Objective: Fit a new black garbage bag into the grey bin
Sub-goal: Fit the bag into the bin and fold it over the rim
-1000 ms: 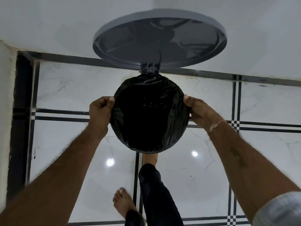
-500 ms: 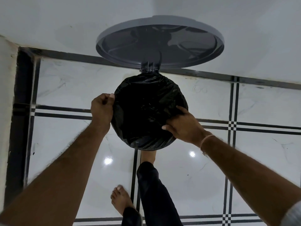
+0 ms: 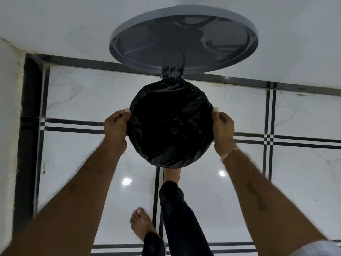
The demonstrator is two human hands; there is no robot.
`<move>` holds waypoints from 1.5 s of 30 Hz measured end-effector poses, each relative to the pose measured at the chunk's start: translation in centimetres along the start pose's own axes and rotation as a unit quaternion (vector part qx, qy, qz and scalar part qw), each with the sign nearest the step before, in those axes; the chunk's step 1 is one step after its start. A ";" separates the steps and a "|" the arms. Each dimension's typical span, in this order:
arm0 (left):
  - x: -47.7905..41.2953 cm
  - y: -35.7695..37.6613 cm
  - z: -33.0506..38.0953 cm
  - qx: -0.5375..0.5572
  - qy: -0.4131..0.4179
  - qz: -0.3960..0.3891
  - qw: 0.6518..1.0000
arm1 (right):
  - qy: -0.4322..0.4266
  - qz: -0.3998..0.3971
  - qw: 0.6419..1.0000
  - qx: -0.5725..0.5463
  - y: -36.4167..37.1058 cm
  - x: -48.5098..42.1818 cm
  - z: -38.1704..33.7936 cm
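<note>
I look straight down into the round bin, whose walls are fully covered by the black garbage bag folded over the rim. The bin's grey lid stands open at the back, held by a hinge. My left hand grips the bag's folded edge at the left side of the rim. At the right side, my right hand grips the bag's edge in the same way. The inside of the bag is dark and creased.
The bin stands on glossy white floor tiles with black lines, close to a white wall behind it. A foot is at the bin's front base, seemingly on its pedal; another bare foot stands lower left.
My right hand went from the right rim to the front right edge of the bag and has come back to the right side. The left hand stayed on the left rim.
</note>
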State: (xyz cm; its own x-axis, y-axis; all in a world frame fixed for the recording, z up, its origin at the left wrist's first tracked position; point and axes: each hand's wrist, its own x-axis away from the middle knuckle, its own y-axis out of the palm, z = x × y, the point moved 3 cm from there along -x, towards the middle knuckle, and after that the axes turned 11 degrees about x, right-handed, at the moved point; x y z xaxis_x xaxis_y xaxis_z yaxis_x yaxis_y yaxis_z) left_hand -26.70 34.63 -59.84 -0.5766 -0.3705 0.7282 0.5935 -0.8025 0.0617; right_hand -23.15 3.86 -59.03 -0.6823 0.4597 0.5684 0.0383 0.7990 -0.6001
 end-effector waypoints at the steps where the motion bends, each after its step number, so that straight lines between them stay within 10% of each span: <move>1: -0.2 0.0 0.0 0.001 -0.015 -0.004 1.000 | 0.041 -0.053 0.997 -0.041 -0.2 -0.5 -0.3; 7: -0.5 0.7 -0.1 -0.011 -0.106 -0.012 0.994 | 0.174 -0.264 0.947 -0.057 -1.4 -2.0 -0.8; 26: 4.1 0.1 0.6 0.012 -0.168 0.126 0.978 | 0.067 -0.068 0.995 -0.029 -2.3 2.0 -0.9; 36: 11.1 5.6 16.8 -0.036 0.039 0.018 0.998 | -0.105 -0.066 0.988 -0.093 -8.8 6.0 -17.0; 45: 12.9 7.2 19.9 -0.123 0.038 -0.082 0.988 | -0.119 -0.130 0.983 0.056 -10.2 7.7 -20.7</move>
State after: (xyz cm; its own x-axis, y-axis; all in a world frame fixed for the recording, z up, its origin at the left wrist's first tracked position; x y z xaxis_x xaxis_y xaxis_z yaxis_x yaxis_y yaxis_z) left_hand -18.74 33.38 -36.44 -0.6995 -0.2526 0.6685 0.3402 -0.9404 0.0006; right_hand -13.72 7.32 -36.88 -0.8107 0.1303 0.5707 -0.2320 0.8235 -0.5177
